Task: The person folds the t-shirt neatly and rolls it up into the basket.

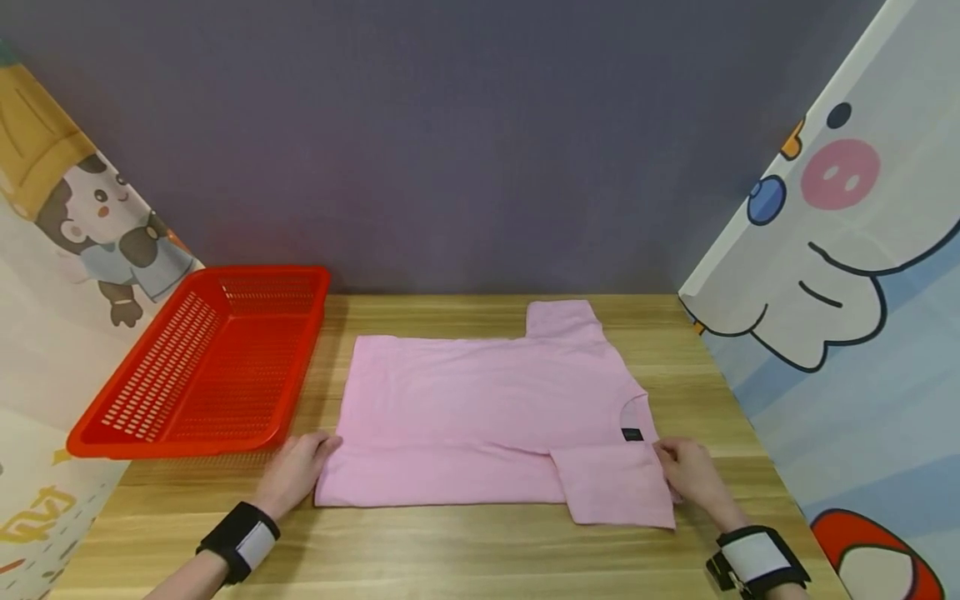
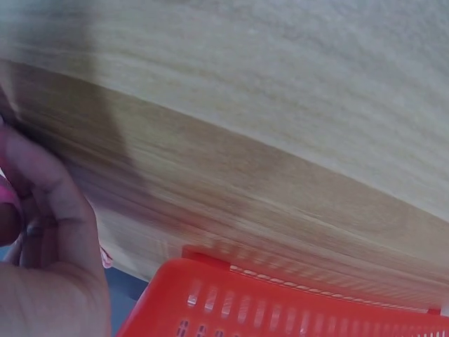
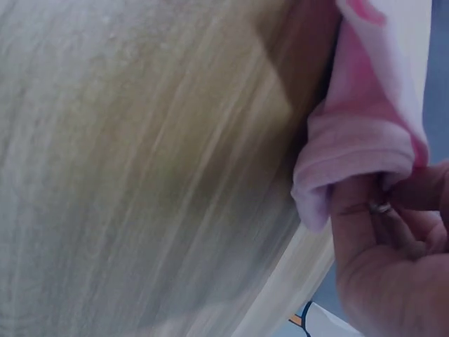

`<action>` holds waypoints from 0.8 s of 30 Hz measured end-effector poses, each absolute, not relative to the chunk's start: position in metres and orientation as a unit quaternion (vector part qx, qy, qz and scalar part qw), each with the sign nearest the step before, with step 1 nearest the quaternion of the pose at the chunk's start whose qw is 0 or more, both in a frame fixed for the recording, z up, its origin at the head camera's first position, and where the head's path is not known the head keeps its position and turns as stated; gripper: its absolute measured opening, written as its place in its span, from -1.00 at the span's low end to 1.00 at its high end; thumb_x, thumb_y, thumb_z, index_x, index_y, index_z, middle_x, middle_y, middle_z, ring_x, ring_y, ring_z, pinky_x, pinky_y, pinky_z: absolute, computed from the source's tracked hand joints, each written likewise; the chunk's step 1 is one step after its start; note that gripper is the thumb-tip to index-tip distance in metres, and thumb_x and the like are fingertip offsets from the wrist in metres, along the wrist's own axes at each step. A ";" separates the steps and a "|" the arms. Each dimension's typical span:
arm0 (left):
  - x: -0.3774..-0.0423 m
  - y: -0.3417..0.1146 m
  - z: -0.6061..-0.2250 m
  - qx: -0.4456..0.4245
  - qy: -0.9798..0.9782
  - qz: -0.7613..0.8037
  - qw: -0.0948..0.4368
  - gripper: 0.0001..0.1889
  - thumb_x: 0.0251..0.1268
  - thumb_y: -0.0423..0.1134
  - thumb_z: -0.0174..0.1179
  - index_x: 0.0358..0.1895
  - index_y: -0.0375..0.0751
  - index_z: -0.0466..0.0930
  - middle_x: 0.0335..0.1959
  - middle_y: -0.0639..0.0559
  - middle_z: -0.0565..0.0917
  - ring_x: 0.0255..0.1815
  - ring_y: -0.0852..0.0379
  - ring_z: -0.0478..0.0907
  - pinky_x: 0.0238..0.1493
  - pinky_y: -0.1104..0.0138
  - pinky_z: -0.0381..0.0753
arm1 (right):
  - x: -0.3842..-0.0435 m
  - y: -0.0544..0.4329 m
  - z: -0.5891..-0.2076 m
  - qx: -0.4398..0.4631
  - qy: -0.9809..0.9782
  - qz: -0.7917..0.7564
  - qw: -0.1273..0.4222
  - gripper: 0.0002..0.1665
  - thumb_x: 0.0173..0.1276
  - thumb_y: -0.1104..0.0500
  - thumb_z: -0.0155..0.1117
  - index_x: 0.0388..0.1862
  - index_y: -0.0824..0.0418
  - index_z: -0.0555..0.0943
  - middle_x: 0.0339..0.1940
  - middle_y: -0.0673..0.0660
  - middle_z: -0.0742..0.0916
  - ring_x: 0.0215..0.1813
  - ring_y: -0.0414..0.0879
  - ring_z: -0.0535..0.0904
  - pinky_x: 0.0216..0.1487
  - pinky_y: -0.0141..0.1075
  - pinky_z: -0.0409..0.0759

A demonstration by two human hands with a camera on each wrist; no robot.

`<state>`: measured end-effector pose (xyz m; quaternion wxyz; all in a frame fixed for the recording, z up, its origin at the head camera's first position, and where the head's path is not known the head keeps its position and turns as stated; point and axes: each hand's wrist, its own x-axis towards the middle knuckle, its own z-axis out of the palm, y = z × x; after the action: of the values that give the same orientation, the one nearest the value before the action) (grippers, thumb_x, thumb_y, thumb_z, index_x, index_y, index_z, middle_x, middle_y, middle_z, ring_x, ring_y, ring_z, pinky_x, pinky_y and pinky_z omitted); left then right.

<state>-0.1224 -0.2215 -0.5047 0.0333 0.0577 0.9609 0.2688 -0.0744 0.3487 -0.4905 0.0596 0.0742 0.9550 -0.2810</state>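
A pink T-shirt point(image 1: 465, 400) lies flat on the table, its hem at the left and its collar with a dark label at the right. The near side is folded inward over the body, and that sleeve points toward the front edge. My left hand point(image 1: 296, 471) pinches the shirt at the hem's fold; in the left wrist view, pink cloth shows by the fingers point(image 2: 70, 210). At the collar end, my right hand point(image 1: 690, 473) pinches the shirt by the shoulder fold. The right wrist view shows thumb and fingers point(image 3: 354, 217) on the pink cloth point(image 3: 358, 140).
A red plastic basket point(image 1: 288, 417) with slotted sides stands on the table's left, close to my left hand. The wooden table point(image 1: 435, 554) meets a dark grey wall point(image 1: 480, 150) behind. Cartoon-printed panels point(image 1: 885, 300) border both sides.
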 end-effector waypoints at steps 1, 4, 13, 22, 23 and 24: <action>-0.123 -0.221 -0.505 0.056 0.961 0.268 0.031 -0.80 0.45 -0.22 0.18 -0.28 -0.29 0.67 -0.62 0.05 0.46 -0.55 0.14 0.37 -0.49 0.33 0.32 | -0.074 0.348 -0.491 0.071 0.957 -0.276 0.052 -0.70 0.46 0.33 0.08 -0.05 0.55 0.64 -0.41 0.21 0.70 -0.46 -0.09 0.57 -0.50 -0.32 0.51; -0.123 -0.220 -0.506 0.058 0.963 0.264 0.013 -0.81 0.40 -0.24 0.24 -0.21 -0.33 0.69 -0.52 -0.04 0.63 -0.50 0.11 0.47 -0.45 0.27 0.47 | -0.070 0.346 -0.492 0.059 0.964 -0.261 -0.007 -0.77 0.39 0.35 0.20 -0.09 0.49 0.66 -0.34 0.25 0.72 -0.37 -0.06 0.60 -0.43 -0.30 0.53; -0.116 -0.196 -0.520 0.199 0.933 0.242 -0.175 -0.71 0.19 -0.39 0.39 -0.03 -0.39 0.65 -0.02 -0.28 0.65 0.01 -0.22 0.62 0.08 -0.09 0.62 | -0.039 0.354 -0.468 0.119 0.957 -0.248 0.092 -0.48 0.48 -0.12 0.17 -0.58 0.19 0.60 -0.71 -0.04 0.50 -0.60 -0.21 0.33 -0.55 -0.38 0.21; -0.104 -0.181 -0.531 0.261 0.954 0.126 -0.080 -0.38 0.44 -0.04 0.15 0.44 -0.31 0.38 0.51 -0.22 0.37 0.56 -0.24 0.24 0.57 -0.08 0.10 | -0.028 0.366 -0.471 0.043 0.869 -0.385 0.309 -0.43 0.55 -0.10 0.09 -0.48 0.33 0.61 -0.63 -0.01 0.64 -0.59 -0.22 0.51 -0.58 -0.40 0.46; -0.104 -0.181 -0.532 0.260 0.955 0.123 -0.075 -0.37 0.46 -0.01 0.11 0.46 -0.30 0.34 0.53 -0.20 0.34 0.58 -0.23 0.22 0.62 -0.03 0.00 | -0.029 0.367 -0.472 0.022 0.851 -0.416 0.320 -0.46 0.58 -0.04 0.06 -0.44 0.36 0.61 -0.60 -0.01 0.66 -0.58 -0.23 0.52 -0.57 -0.41 0.48; -0.104 -0.181 -0.533 0.260 0.955 0.121 -0.071 -0.36 0.49 0.02 0.07 0.48 -0.30 0.31 0.55 -0.19 0.32 0.58 -0.23 0.20 0.65 0.03 -0.11 | -0.030 0.368 -0.472 0.004 0.833 -0.443 0.330 -0.48 0.60 0.01 0.03 -0.40 0.40 0.61 -0.57 -0.01 0.67 -0.56 -0.24 0.53 -0.56 -0.42 0.49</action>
<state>-0.1040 -0.1809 -0.5329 -0.0714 0.2598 0.9554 0.1207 -0.0295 0.3681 -0.4724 0.3303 0.0037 0.8333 -0.4433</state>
